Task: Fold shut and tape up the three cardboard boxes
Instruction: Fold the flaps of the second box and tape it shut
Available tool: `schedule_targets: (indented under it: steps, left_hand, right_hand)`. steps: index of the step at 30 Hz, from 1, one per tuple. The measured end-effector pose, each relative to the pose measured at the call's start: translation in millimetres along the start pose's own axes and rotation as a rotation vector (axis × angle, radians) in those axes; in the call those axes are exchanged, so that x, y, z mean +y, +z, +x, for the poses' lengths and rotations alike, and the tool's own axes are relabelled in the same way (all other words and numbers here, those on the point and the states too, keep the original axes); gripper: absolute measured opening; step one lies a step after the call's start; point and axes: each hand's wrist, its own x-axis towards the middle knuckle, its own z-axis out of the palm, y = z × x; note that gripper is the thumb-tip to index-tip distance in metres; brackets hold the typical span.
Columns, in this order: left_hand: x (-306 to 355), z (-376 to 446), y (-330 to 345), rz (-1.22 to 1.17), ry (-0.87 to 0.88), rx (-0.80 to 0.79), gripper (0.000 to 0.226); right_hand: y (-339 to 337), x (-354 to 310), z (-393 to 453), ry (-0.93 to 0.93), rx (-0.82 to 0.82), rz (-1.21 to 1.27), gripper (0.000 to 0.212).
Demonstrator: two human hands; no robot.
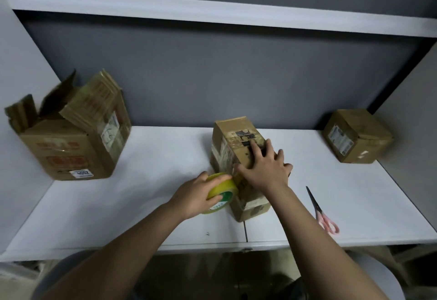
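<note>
While left hand point(197, 194) grips one tape roll point(222, 189), right hand point(264, 168) presses flat: three boxes point(238, 155).

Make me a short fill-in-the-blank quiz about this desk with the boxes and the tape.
1. The left hand grips a roll of ____ tape.
2. The right hand presses flat on the ____ box.
3. The box on the left has its flaps ____.
4. The pink-handled ____ lie on the desk, right of the right forearm.

Missing words: yellow; middle; open; scissors

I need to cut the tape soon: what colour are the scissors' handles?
Pink, on the scissors lying on the table, seen in the head view.
</note>
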Motion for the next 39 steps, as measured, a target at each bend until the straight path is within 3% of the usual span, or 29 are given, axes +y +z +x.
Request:
schedule_targets:
  steps: [4, 9, 12, 15, 21, 23, 25, 28, 31, 34, 39]
  left_hand:
    - [2.5, -7.4, 9.1, -0.067, -0.041, 0.024, 0.062]
    - [6.8, -15.0, -7.5, -0.341, -0.125, 0.167, 0.076]
    - [9.3, -17.4, -32.9, -0.384, -0.067, 0.286, 0.072]
    - [5.7, -18.6, -55.8, -0.366, -0.043, 0.345, 0.063]
    - [11.0, -13.6, -60.5, -0.208, 0.008, 0.255, 0.046]
    - [19.4, -4.3, -56.3, -0.222, 0.029, 0.24, 0.045]
    - [29.2, 6.3, -49.8, -0.287, 0.039, 0.227, 0.045]
    - [46.1, 26.1, -37.2, -0.383, 0.025, 0.175, 0.046]
    - [62.2, 40.8, -23.8, -0.397, 0.043, 0.116, 0.048]
    - [70.3, 49.4, -15.5, -0.386, 0.056, 0.133, 0.049]
    - [60.5, 42.1, -7.8, -0.425, 0.058, 0.142, 0.06]
  right_hand:
    - [-9.6, -2.4, 7.6, 0.03, -0.059, 0.036, 0.091]
    - [-13.7, 13.0, 6.4, 0.043, 0.054, 0.211, 0.082]
    - [-16.1, 28.0, 12.4, 0.115, -0.036, 0.646, 0.082]
    - [1.7, 32.1, 6.6, 0.166, -0.163, 1.17, 0.066]
    - [33.8, 41.6, 3.7, 0.147, -0.334, 1.318, 0.057]
    - [34.1, 50.7, 5.6, 0.098, -0.4, 1.286, 0.047]
    - [37.5, 56.6, 6.2, 0.115, -0.375, 1.189, 0.051]
    - [47.0, 61.6, -2.3, 0.097, -0.065, 0.73, 0.051]
    - [62.7, 68.4, -27.0, -0.2, 0.184, 0.521, 0.043]
    - [78.3, 76.9, -44.3, -0.373, 0.146, 0.482, 0.054]
    - [93.1, 75.5, -47.8, -0.318, 0.084, 0.256, 0.071]
